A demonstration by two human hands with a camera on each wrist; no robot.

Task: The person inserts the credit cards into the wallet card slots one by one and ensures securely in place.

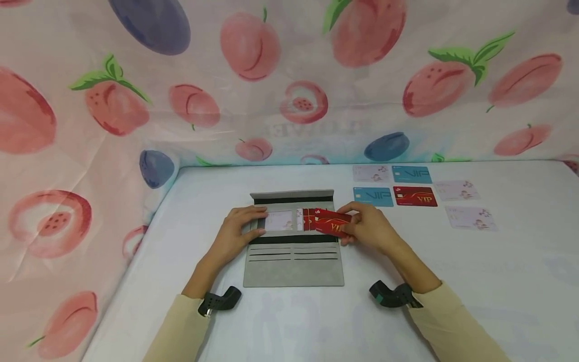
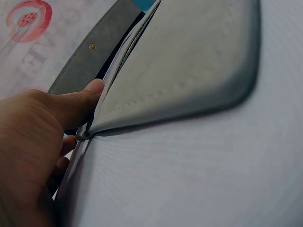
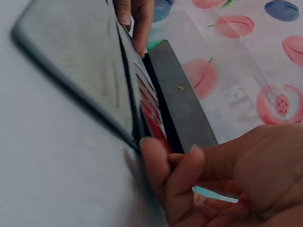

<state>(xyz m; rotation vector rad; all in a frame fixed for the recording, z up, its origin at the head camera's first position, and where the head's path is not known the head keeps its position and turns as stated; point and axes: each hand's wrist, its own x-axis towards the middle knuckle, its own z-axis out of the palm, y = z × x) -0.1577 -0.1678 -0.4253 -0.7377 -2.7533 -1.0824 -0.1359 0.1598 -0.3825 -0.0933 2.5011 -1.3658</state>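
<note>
A grey wallet (image 1: 294, 274) lies unfolded on the white table, its card slots showing. My left hand (image 1: 232, 231) holds the wallet's left edge, thumb and a finger on top; in the left wrist view other fingertips (image 2: 68, 143) touch the edge. With my right hand (image 1: 371, 226) I pinch a red VIP card (image 1: 327, 221) at the wallet's right side, tilted over the slots. More red cards (image 1: 308, 216) and a pale floral card (image 1: 299, 219) overlap beside it. Another pale card (image 1: 278, 221) sits in the left section. In the right wrist view, fingers hide most of the pinched card (image 3: 156, 130).
Right of the wallet lie two blue VIP cards (image 1: 411, 174), a red VIP card (image 1: 415, 196) and several pale floral cards (image 1: 470, 218). A fruit-patterned cloth (image 1: 289, 75) hangs behind the table (image 1: 316, 327). Black wrist devices (image 1: 220, 300) are strapped to both wrists.
</note>
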